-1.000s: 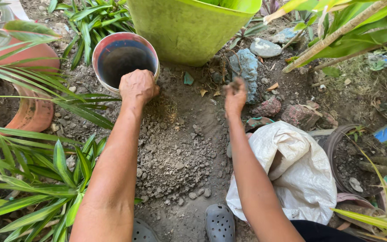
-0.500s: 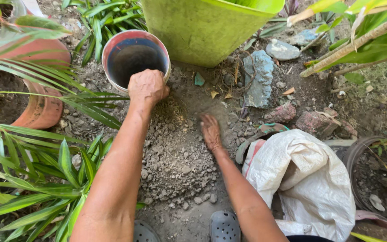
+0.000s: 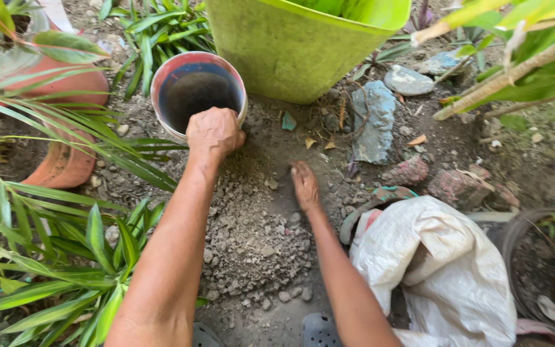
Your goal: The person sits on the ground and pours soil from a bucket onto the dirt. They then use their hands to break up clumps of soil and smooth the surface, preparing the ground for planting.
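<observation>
Outdoor garden spot, bare dirt ground with a pile of gravelly soil point(image 3: 255, 238) in the middle. Left hand point(image 3: 213, 132) is curled shut over the near rim of the small pot point(image 3: 197, 96), which is already part full of dark soil. Right hand point(image 3: 304, 185) lies flat, fingers together, pressed on the dirt holding nothing. White sack point(image 3: 438, 270) is cut off at the bottom edge, and the big green tub point(image 3: 297, 38) runs off the top

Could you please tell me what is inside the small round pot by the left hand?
The small round pot holds dark soil partway up. The left hand covers its near rim.
</observation>
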